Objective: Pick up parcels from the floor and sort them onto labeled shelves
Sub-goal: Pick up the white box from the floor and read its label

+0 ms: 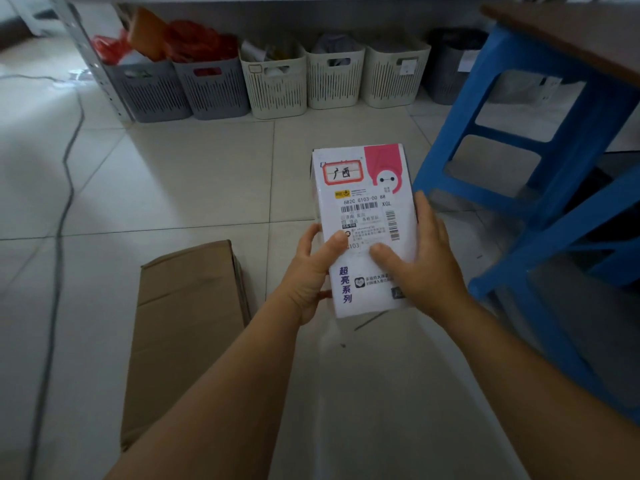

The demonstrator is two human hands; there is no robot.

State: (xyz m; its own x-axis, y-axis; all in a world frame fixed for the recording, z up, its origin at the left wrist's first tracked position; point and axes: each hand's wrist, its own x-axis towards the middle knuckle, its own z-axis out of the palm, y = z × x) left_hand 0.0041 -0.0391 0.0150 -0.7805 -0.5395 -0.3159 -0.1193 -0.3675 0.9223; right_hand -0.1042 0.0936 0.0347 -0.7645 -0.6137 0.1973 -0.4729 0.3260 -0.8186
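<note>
parcel (363,216) label "广西", "682C G103-00 88"

A parcel (363,230) is held above the floor (194,174), between a cardboard box (187,320) at left and stools (526,140) at right; baskets (277,84) are lined up behind.

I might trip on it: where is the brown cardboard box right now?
In the head view the brown cardboard box lies flat on the tiled floor, lower left of centre, just left of the left hand.

Parcel sorting room: tiled floor (180,181), row of storage baskets (277,84) under shelving, cardboard box (187,313).
</note>
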